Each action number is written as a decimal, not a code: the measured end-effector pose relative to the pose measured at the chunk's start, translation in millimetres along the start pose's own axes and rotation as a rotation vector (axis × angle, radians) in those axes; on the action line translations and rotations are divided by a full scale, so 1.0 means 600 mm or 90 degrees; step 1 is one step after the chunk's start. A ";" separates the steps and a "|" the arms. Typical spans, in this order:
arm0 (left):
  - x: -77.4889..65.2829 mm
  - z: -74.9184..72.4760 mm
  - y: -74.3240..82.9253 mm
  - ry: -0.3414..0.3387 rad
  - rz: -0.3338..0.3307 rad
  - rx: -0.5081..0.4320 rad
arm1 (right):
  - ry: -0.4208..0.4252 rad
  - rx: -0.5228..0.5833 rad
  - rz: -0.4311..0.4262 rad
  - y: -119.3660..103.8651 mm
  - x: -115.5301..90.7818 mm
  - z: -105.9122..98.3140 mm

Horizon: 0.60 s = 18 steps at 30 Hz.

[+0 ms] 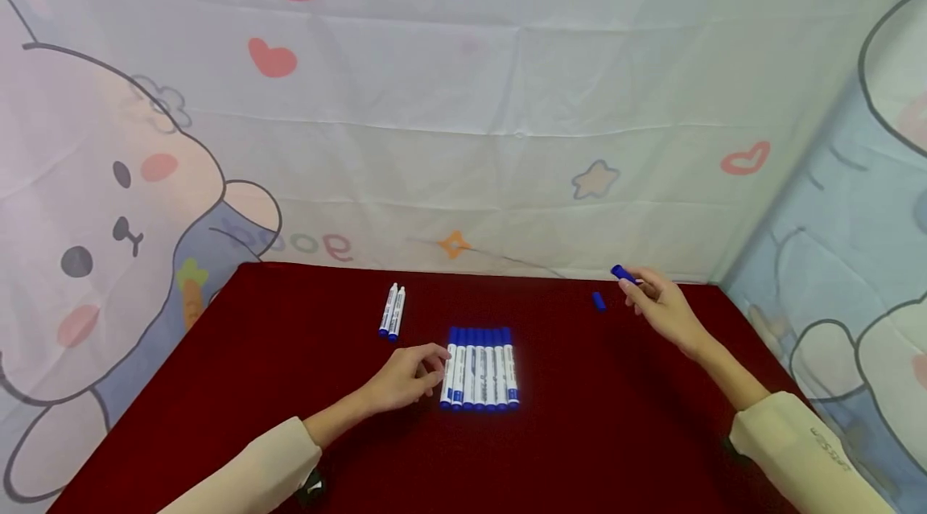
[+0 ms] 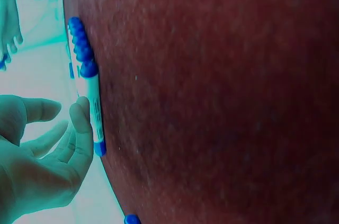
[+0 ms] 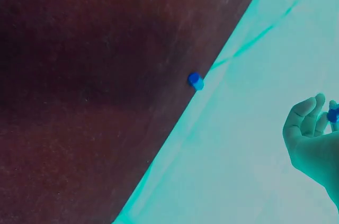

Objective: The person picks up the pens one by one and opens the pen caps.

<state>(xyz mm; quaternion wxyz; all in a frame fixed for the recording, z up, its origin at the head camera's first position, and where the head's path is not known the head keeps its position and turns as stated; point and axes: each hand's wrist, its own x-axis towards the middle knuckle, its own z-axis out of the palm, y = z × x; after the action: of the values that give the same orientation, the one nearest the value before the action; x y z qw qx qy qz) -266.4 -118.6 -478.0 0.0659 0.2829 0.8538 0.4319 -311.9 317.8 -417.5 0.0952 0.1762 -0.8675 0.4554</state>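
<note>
A row of several white whiteboard markers with blue caps (image 1: 480, 369) lies side by side in the middle of the red tabletop. My left hand (image 1: 407, 376) is at the row's left side, fingers loosely bent, fingertips right at the outermost marker. In the left wrist view those fingertips (image 2: 80, 118) overlap the nearest marker (image 2: 95, 105). At the far right, my right hand (image 1: 666, 313) is raised and pinches a blue marker cap (image 1: 623, 273) between thumb and fingers. Another blue cap (image 1: 599, 302) lies on the table just left of that hand.
Two uncapped markers (image 1: 392, 311) lie together behind and left of the row, white tips pointing away. The red cloth-covered table (image 1: 326, 305) ends at a printed fabric backdrop (image 1: 434, 96), with more fabric on both sides.
</note>
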 end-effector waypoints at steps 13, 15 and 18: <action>-0.022 0.022 -0.001 0.007 0.016 0.008 | 0.021 0.012 0.115 0.050 0.062 -0.001; -0.024 0.022 -0.003 0.008 0.018 0.014 | 0.021 0.013 0.136 0.058 0.073 -0.003; -0.024 0.023 -0.005 0.014 0.023 0.028 | 0.028 0.015 0.156 0.068 0.086 -0.004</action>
<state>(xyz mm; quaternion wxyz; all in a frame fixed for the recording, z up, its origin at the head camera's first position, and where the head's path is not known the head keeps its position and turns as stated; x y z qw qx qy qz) -250.4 -118.1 -490.7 0.0425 0.2949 0.8586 0.4172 -375.4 329.8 -429.8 0.0556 0.0598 -0.8748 0.4776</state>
